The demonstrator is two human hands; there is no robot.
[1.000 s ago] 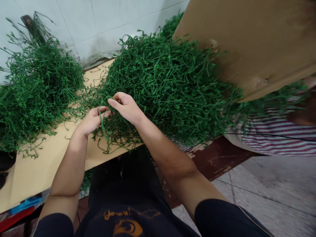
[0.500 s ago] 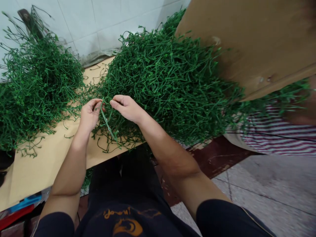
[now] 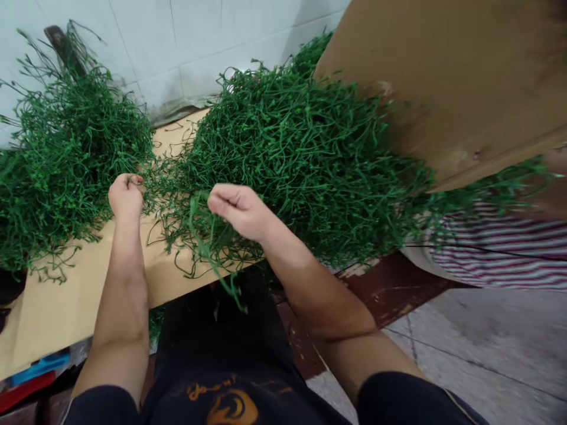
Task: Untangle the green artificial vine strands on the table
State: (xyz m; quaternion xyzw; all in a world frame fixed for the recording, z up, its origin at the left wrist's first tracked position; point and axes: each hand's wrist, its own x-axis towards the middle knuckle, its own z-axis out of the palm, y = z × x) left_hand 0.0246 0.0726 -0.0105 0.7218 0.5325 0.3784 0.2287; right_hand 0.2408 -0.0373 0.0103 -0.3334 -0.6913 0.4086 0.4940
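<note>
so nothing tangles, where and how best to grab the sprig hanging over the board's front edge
Pinch the sprig by its overhanging tip, probably from the front: that juts past the board, clear of the pile; its upper part overlaps other stems.

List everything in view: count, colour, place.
Stem piles: 2 large, green, left and centre
Blurred stems: uncountable, green, before centre pile
Tabletop: 1, tan, under the piles
Board: 1, brown, upper right
Wall: 1, white, back
Stick: 1, dark, upper left
Striped cloth: 1, red and white, right
Surface: 1, maroon, lower right
Floor: 1, grey, lower right
Unclear items: 2, blue and red, lower left
Left hand: 1, bare, near left pile
Right hand: 1, bare, before centre pile
Shirt: 1, dark, bottom centre
</note>
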